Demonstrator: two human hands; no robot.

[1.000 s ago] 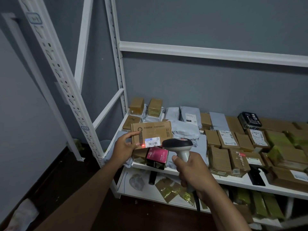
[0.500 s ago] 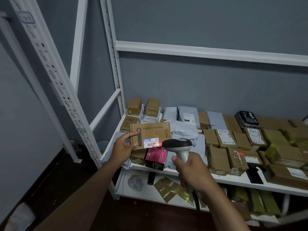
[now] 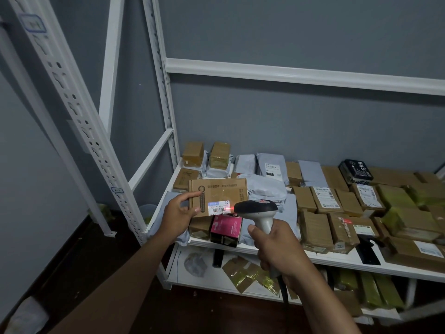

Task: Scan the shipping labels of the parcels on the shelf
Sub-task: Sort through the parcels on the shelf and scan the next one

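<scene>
My left hand (image 3: 177, 216) tilts the box (image 3: 218, 197) label-up so the scanner (image 3: 258, 210), gripped in my right hand (image 3: 277, 247), reads it.

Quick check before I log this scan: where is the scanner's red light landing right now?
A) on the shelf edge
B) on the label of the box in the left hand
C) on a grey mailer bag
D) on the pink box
B: the red glow from the scanner in the right hand sits on the right end of the label on the box held up by the left hand.
</scene>
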